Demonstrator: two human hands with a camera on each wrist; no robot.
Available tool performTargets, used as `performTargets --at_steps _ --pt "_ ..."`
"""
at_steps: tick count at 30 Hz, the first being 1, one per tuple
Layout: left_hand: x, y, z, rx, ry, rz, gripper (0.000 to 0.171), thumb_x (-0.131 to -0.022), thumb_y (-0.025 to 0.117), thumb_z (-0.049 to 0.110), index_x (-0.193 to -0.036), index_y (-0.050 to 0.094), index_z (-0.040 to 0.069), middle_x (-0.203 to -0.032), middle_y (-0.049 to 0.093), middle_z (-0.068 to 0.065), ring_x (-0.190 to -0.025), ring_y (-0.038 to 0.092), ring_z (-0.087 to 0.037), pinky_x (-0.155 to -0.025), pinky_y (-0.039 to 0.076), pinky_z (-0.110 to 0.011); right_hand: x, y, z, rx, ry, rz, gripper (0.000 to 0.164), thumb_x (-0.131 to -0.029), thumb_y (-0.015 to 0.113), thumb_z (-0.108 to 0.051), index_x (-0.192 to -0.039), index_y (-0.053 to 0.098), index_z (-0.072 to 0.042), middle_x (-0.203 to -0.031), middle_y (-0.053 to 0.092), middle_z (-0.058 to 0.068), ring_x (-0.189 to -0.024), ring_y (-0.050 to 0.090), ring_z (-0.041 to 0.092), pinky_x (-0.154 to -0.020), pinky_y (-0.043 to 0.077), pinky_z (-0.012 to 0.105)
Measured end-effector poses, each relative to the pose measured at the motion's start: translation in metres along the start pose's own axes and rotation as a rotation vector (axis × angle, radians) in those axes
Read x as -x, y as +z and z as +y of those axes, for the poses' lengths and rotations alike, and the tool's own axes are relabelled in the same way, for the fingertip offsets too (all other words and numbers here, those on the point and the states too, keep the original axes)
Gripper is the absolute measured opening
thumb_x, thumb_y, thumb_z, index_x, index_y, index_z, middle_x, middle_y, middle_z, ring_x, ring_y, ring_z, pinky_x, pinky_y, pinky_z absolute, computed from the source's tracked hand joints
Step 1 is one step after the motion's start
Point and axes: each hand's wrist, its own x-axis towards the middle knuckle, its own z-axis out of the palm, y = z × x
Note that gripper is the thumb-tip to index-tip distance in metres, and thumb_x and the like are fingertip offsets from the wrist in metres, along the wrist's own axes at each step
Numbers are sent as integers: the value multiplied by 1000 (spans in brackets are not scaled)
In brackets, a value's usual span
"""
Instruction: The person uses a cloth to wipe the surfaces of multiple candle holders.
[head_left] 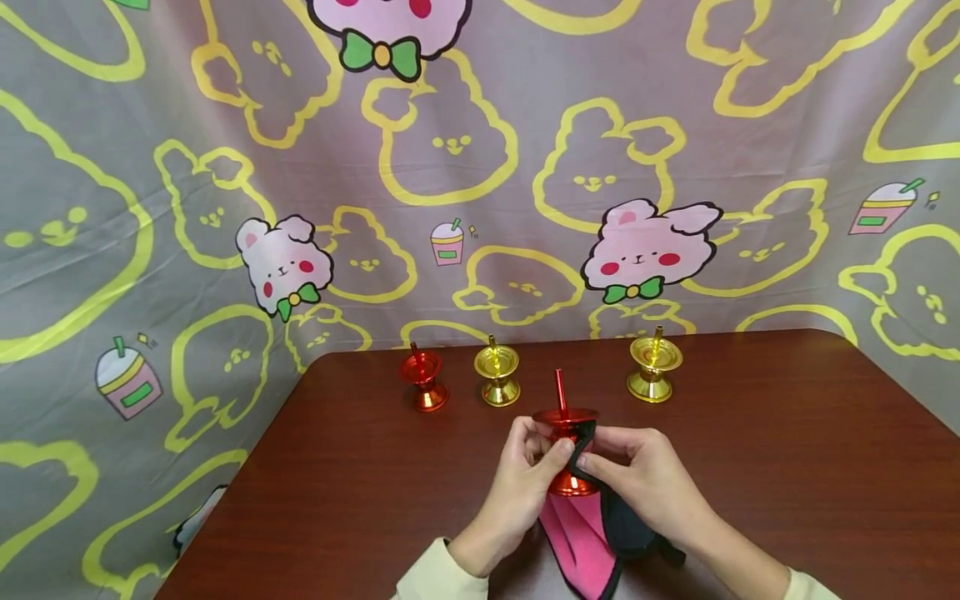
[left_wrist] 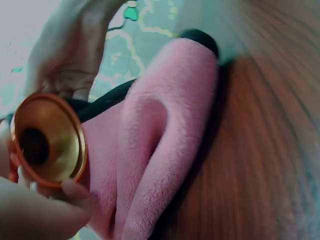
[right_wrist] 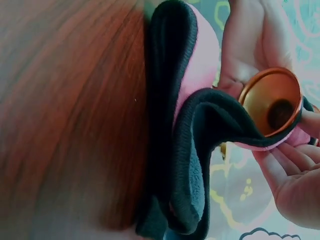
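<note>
The cloth (head_left: 576, 533) hangs from the right hand (head_left: 651, 473), which pinches it against the red holder (head_left: 573, 484). The left hand (head_left: 517, 482) grips that holder above the counter (head_left: 360, 500); slowly turning it while pressing the cloth lightly should wipe evenly.

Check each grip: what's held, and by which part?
Left grip: red stand, by its waist. Right grip: cloth, by its black edge.
</note>
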Motion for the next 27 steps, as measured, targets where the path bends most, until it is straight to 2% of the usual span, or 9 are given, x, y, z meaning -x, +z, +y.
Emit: performTargets --at_steps 3,6,12,15,17,22,24,27 --pt "-4 -2 2 93 -103 -30 28 -97 68 16 -113 49 4 -101 66 -6 -94 62 -14 -83 51 -26 -1 -1 -1 18 9 -6 32 -91 75 -9 -120 70 3 -110 73 12 -91 71 13 -73 58 28" --pt "-8 -5 5 137 -182 -65 33 -96 71 19 -119 54 3 -106 66 -6 -98 62 -15 -88 50 -29 -2 -2 -2 31 13 -20 31 -91 75 -12 -119 71 0 -110 74 10 -91 71 13 -73 58 28" --pt "-15 -10 12 128 -297 -152 48 -94 72 17 -135 51 2 -112 66 -8 -98 65 -18 -86 51 -33 -8 -9 -3 69 -51 -114 29 -91 74 -10 -119 71 -1 -110 73 8 -95 70 14 -76 58 29" --pt "-15 -13 15 90 -282 -174 49 -93 73 18 -134 51 3 -112 66 -7 -96 65 -16 -83 51 -32 -10 -15 -3 83 -54 -154 33 -91 75 -13 -122 70 -2 -113 72 8 -95 70 14 -76 58 29" --pt "-15 -16 17 65 -247 -202 41 -96 70 20 -129 52 4 -99 64 -3 -86 61 -12 -76 49 -29 -11 -19 -1 53 -28 -167 35 -92 74 -13 -124 69 -1 -113 72 9 -92 70 15 -73 58 30" --pt "-13 -27 18 93 -167 -280 16 -103 56 13 -118 54 7 -76 52 0 -67 48 -10 -61 41 -23 -11 -27 7 -147 12 -213 34 -95 67 -4 -127 62 9 -113 71 17 -93 70 18 -76 58 34" --pt "-12 -30 17 104 -154 -274 14 -102 58 10 -116 57 8 -77 56 1 -68 50 -9 -61 42 -22 -11 -28 9 -212 -2 -245 32 -96 64 -1 -125 61 12 -112 70 19 -96 70 20 -79 58 36" --pt "-10 -31 14 79 -143 -231 17 -99 65 15 -114 60 7 -81 60 3 -71 53 -9 -61 43 -21 -10 -27 11 -225 -18 -265 29 -96 64 -1 -123 63 10 -109 72 16 -96 70 20 -79 58 36"
